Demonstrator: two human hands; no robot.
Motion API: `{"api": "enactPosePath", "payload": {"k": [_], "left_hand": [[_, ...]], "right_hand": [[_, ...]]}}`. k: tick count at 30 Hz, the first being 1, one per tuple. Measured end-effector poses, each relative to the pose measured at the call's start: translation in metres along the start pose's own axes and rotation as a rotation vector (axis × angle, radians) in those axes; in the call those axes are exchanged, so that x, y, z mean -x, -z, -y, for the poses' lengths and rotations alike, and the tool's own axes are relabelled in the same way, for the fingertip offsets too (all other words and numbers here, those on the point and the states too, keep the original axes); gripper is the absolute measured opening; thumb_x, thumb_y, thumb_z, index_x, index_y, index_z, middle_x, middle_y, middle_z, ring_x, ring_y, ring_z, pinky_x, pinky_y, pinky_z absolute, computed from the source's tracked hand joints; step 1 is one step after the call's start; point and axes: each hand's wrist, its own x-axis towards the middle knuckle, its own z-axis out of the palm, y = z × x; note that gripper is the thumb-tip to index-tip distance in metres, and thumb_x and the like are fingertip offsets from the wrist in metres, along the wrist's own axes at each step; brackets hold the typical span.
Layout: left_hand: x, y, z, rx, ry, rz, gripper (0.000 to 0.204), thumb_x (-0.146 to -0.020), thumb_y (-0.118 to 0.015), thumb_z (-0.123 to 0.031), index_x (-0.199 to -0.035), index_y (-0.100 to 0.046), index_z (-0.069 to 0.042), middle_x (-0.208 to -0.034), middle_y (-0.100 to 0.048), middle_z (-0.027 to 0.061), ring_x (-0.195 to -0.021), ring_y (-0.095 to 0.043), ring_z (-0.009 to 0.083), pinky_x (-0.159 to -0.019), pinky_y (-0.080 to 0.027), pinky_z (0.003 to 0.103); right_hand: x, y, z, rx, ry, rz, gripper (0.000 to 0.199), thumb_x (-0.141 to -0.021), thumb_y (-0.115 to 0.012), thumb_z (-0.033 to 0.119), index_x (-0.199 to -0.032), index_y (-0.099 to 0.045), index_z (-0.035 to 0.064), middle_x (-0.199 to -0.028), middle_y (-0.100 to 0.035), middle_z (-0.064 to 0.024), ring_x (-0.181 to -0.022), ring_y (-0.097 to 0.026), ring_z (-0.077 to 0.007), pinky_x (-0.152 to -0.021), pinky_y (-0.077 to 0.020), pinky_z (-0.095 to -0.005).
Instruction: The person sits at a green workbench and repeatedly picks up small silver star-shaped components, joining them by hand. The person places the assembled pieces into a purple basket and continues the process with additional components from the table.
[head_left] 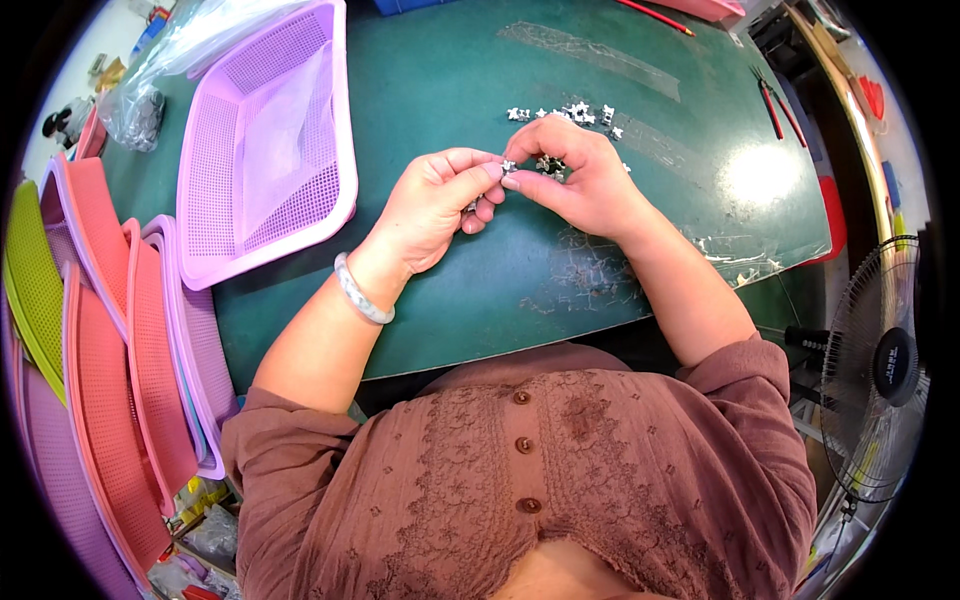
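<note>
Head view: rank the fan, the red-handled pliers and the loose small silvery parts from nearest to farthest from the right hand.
1. Loose small silvery parts, just beyond the right hand.
2. Red-handled pliers, out to its right.
3. Fan, lower right, by the picture's rim.

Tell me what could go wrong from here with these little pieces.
The small piece in the left hand is tiny and might slip out.
The right hand could scatter the loose pieces lying just beyond it.
The red-handled tool lies near the table's right edge and might get knocked off.
</note>
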Motion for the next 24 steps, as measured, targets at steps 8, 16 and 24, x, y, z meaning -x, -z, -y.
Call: {"api": "enactPosePath", "payload": {"k": [8, 16, 24], "left_hand": [[0.0005, -0.0012, 0.0009, -0.003, -0.003, 0.008, 0.013, -0.087, -0.055, -0.015, -0.091, -0.060, -0.004, -0.070, -0.057, -0.0010, -0.055, -0.048, 0.0050, -0.047, -0.037, 0.016], [0.0003, -0.0002, 0.0018, -0.014, -0.012, 0.005, 0.013, -0.087, -0.055, -0.016, -0.091, -0.060, -0.004, -0.070, -0.056, -0.0014, -0.055, -0.047, 0.0046, -0.047, -0.036, 0.016], [-0.0008, 0.0007, 0.0026, -0.028, -0.020, -0.001, 0.013, -0.087, -0.055, -0.017, -0.089, -0.061, -0.005, -0.070, -0.057, -0.0016, -0.055, -0.047, 0.0045, -0.047, -0.036, 0.016]], "right_hand": [[-0.0001, -0.0043, -0.0032, -0.010, 0.035, -0.063, 0.016, -0.071, -0.069, 0.011, -0.080, -0.058, 0.0044, -0.077, -0.060, -0.0059, -0.072, -0.055, -0.0196, -0.057, -0.0441, -0.0281], [0.0002, -0.0010, 0.0003, -0.012, 0.009, -0.002, 0.013, -0.073, -0.066, 0.006, -0.083, -0.059, 0.0025, -0.082, -0.059, -0.0068, -0.076, -0.057, -0.0173, -0.068, -0.0445, -0.0276], [0.0001, -0.0008, -0.0001, -0.053, 0.029, 0.001, 0.009, -0.076, -0.060, 0.002, -0.085, -0.058, 0.0014, -0.082, -0.059, -0.0076, -0.075, -0.057, -0.0177, -0.069, -0.0444, -0.0279]]}}
